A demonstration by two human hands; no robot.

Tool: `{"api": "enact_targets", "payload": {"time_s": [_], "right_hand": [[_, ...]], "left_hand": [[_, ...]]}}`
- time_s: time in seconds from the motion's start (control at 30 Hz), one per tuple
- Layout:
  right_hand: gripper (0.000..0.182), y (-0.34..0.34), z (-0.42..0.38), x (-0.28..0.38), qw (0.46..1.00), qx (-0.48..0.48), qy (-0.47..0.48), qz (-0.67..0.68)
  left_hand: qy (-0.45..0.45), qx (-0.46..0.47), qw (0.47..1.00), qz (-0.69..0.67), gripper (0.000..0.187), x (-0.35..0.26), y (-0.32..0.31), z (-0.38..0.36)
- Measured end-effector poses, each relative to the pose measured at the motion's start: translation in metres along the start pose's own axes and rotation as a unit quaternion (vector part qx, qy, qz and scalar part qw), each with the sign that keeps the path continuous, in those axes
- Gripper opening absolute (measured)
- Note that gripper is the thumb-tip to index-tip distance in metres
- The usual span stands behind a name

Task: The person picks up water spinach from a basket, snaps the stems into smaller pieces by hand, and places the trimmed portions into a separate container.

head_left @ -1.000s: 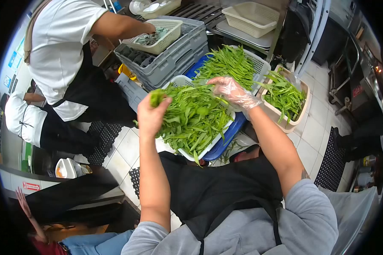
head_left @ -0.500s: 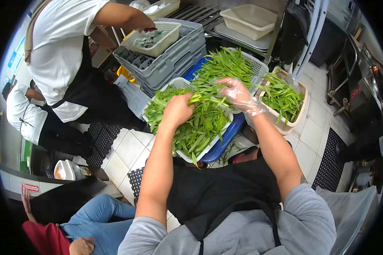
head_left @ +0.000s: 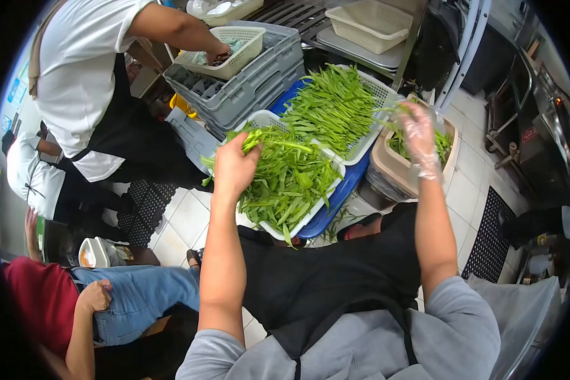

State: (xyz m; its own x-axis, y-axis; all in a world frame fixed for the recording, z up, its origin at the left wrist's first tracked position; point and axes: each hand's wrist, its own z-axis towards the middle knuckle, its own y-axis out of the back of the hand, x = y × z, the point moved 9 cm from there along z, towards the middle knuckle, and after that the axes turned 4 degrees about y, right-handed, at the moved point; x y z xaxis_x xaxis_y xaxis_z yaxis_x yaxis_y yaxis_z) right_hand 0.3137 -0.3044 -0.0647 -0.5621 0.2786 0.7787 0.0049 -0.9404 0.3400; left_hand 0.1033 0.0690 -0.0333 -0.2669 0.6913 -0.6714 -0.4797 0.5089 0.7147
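Bare, my left hand (head_left: 237, 163) is closed on a bunch of green stems (head_left: 254, 137) above the left white basket of loose leafy greens (head_left: 291, 183). My right hand (head_left: 419, 134), in a clear plastic glove, is over the beige bin (head_left: 448, 152) at the right, with a few leaves at its blurred fingertips. Between the hands, a second white basket (head_left: 381, 95) holds greens laid side by side (head_left: 329, 107). Both baskets rest on a blue tray (head_left: 335, 212). More greens show in the beige bin, partly behind my right hand.
A co-worker in a black apron (head_left: 139, 126) reaches into a cream basket (head_left: 240, 60) on stacked grey crates (head_left: 259, 82). Another person in jeans (head_left: 145, 288) is at the lower left. An empty beige basket (head_left: 370, 28) stands on the rack. Black mats (head_left: 487, 234) lie on the tiled floor.
My hands have moved apart: the left went left with stems, the right moved right from the baskets to the beige bin. The person in jeans has shifted left and up.
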Motion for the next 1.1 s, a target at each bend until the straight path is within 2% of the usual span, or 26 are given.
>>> {"api": "enact_targets", "payload": {"time_s": [0.03,0.1,0.2,0.27,0.33,0.37,0.4,0.43,0.47,0.5,0.57,0.63,0.67,0.77,0.87,0.97,1.07,1.1], "right_hand": [[0.034,0.021,0.007,-0.027,1.0,-0.014,-0.014,-0.017],[0.036,0.054,0.021,-0.033,0.977,0.002,-0.003,-0.211],[0.038,0.054,0.009,-0.01,0.906,0.012,0.112,-0.407],[0.039,0.027,-0.002,0.011,0.925,0.01,0.126,-0.36],[0.051,-0.031,-0.019,0.004,0.989,0.11,0.008,-0.102],[0.061,-0.08,-0.039,-0.001,0.954,0.202,-0.112,0.193],[0.074,-0.11,-0.064,0.019,0.87,0.281,-0.308,0.262],[0.084,-0.132,-0.081,0.037,0.814,0.331,-0.378,0.292],[0.089,-0.147,-0.094,0.05,0.782,0.346,-0.417,0.309],[0.072,-0.164,-0.103,0.05,0.756,0.387,-0.413,0.329],[0.052,-0.183,-0.11,0.029,0.781,0.44,-0.335,0.291],[0.043,-0.176,-0.112,0.025,0.804,0.428,-0.302,0.28],[0.039,-0.172,-0.111,0.023,0.816,0.421,-0.285,0.274],[0.041,-0.145,-0.09,0.045,0.89,0.44,-0.093,0.072],[0.037,-0.132,-0.085,0.073,0.9,0.434,-0.01,0.026],[0.034,-0.124,-0.086,0.085,0.911,0.41,0.044,0.026],[0.032,-0.121,-0.086,0.077,0.919,0.384,0.079,0.039],[0.032,-0.118,-0.085,0.082,0.922,0.375,0.088,0.043]], "left_hand": [[0.006,0.0,1.0,-0.002,0.023,0.0,0.001,0.001],[0.004,-0.01,1.0,0.014,0.021,-0.005,0.002,0.001],[-0.027,-0.042,0.998,0.023,0.021,-0.013,0.0,-0.006],[-0.054,-0.057,0.996,0.036,0.022,-0.021,-0.007,-0.013],[-0.082,-0.075,0.992,0.056,0.023,-0.03,-0.015,-0.023],[-0.098,-0.085,0.989,0.067,0.024,-0.035,-0.02,-0.027],[-0.126,-0.087,0.984,0.088,0.025,-0.036,-0.028,-0.031],[-0.142,-0.088,0.981,0.102,0.025,-0.038,-0.035,-0.035],[-0.157,-0.09,0.977,0.115,0.026,-0.041,-0.041,-0.041],[-0.17,-0.092,0.973,0.128,0.026,-0.041,-0.045,-0.047],[-0.171,-0.057,0.977,0.112,0.029,-0.033,-0.05,-0.054],[-0.157,-0.023,0.986,0.059,0.03,-0.025,-0.042,-0.059],[-0.137,-0.043,0.988,0.051,0.031,-0.015,-0.03,-0.058],[-0.117,-0.087,0.989,0.017,0.028,-0.03,0.014,-0.054],[-0.195,0.006,0.98,0.024,0.025,-0.069,0.0,-0.051],[-0.223,0.176,0.954,0.094,0.024,-0.084,-0.06,-0.042],[-0.186,0.282,0.933,0.125,0.025,-0.081,-0.099,-0.033],[-0.213,0.254,0.938,0.106,0.024,-0.084,-0.099,-0.03]]}}
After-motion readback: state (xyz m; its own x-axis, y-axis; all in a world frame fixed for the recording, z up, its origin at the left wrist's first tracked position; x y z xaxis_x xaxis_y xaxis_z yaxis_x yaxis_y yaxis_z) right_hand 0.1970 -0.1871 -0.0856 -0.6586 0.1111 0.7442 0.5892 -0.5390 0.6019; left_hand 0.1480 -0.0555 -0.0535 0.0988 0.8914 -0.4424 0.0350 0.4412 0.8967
